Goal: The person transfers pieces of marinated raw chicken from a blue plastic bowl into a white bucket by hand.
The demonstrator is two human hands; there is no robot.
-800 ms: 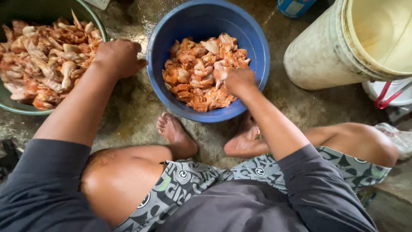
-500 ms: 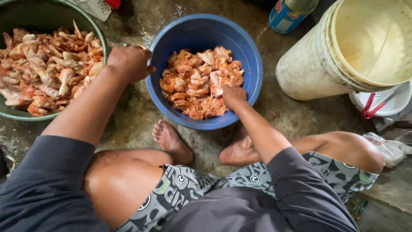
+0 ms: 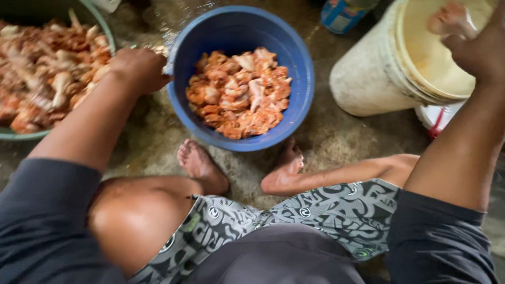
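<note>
A blue basin [image 3: 294, 58] on the wet floor holds several raw reddish chicken pieces [image 3: 239, 92]. My left hand [image 3: 139, 67] grips the basin's left rim, fingers curled over it. My right hand [image 3: 476, 44] is up at the far right, over the mouth of a cream bucket [image 3: 379, 73], and holds one chicken piece [image 3: 447, 18], which is blurred. A green basin [image 3: 16, 134] at the far left is heaped with more chicken pieces [image 3: 47, 79].
A blue can [image 3: 342, 16] stands behind the blue basin. A white container with a red handle [image 3: 436, 121] sits beside the bucket. My bare feet [image 3: 200, 165] rest on the floor just in front of the blue basin.
My right hand has left the blue basin and swung up and right over the cream bucket, carrying a chicken piece. My left hand stays at the basin's rim.
</note>
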